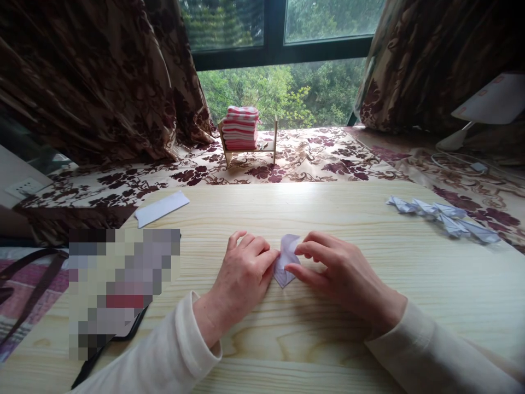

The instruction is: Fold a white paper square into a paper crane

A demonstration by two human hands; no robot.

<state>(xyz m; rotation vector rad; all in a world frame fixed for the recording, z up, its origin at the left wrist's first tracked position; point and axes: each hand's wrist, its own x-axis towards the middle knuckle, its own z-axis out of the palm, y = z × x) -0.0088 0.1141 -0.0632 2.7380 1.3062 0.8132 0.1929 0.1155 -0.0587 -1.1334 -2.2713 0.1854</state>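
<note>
Two hands: both on the pale wood counter, either side of one small folded paper.
Paper: white, creased, surface bent; around the middle of the counter, well in from the far edge. Lower end comes to a point.
Left hand: palm down, fingers bent, index tip touching the paper's left edge. Thumb hidden, so can't tell if it's pinching or just pressing.
Right hand: thumb and index spread, gap between them; both tips at the paper's right side, thumb lower, index higher. Not pinched together.
Far right corner: cluster of white folded pieces, close together, some overlapping.
Far left corner: flat white paper strip, set at a slant.
Left edge: pixelated patch, covers most of a dark-edged item; can't identify it.
Ledge past far edge: floral cloth, small rack with a pink-and-white stack.
Ledge, right: white lamp, cord beside it.
Back: window, greenery outside, dark curtain each side.
</note>
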